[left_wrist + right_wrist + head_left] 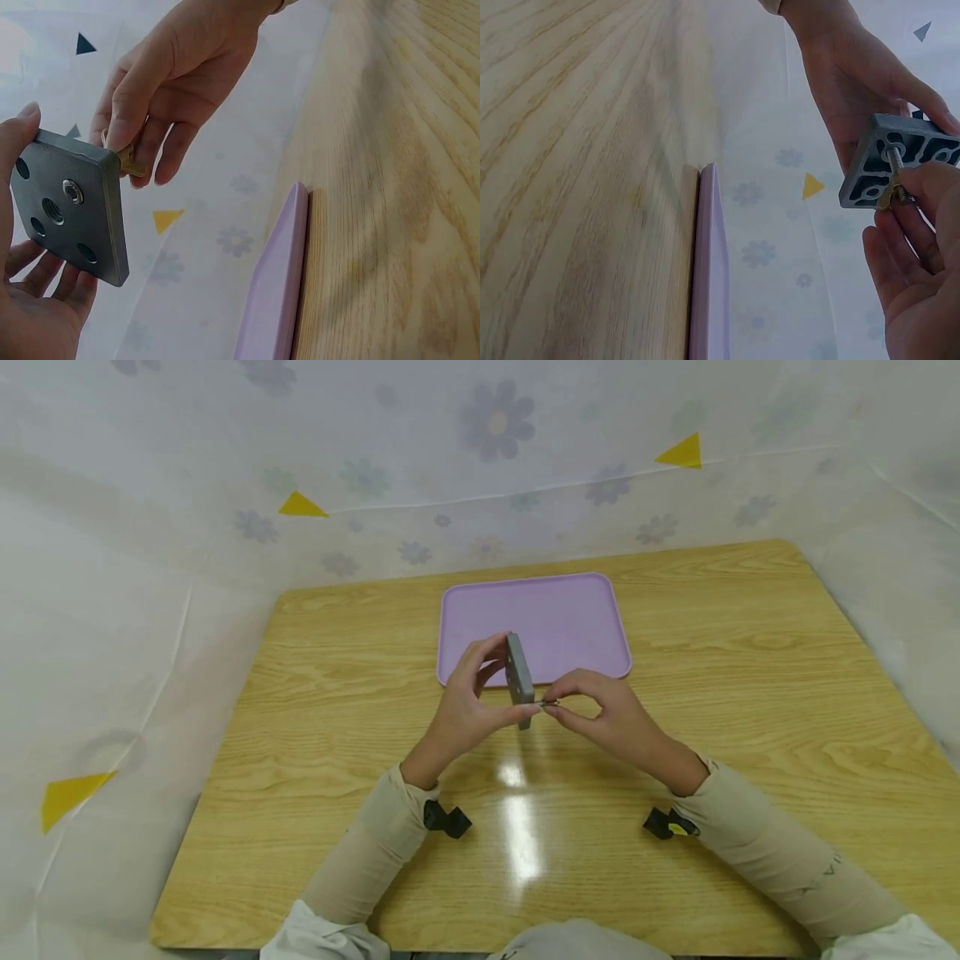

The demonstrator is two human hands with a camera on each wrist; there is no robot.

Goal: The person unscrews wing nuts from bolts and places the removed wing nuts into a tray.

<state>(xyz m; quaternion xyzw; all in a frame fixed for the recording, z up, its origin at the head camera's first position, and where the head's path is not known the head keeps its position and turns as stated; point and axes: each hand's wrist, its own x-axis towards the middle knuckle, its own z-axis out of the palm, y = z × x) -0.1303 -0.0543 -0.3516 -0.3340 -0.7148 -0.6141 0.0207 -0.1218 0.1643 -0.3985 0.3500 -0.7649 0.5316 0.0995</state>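
My left hand (465,710) grips a square grey metal plate (519,670) by its edges, holding it upright above the table. In the left wrist view several round holes show on the flat face, and a bolt head (73,192) sits in one of them. The right wrist view shows the ribbed back, where the bolt's threaded shank (895,161) sticks out. A brass-coloured wing nut (887,196) is at the shank's outer part. My right hand (611,714) pinches it between thumb and fingers, which partly hide it.
Beyond the hands a shallow purple tray (555,610) lies on the wood-grain table (345,693). A flower-patterned white sheet (420,452) with yellow triangles hangs around the table's far and side edges.
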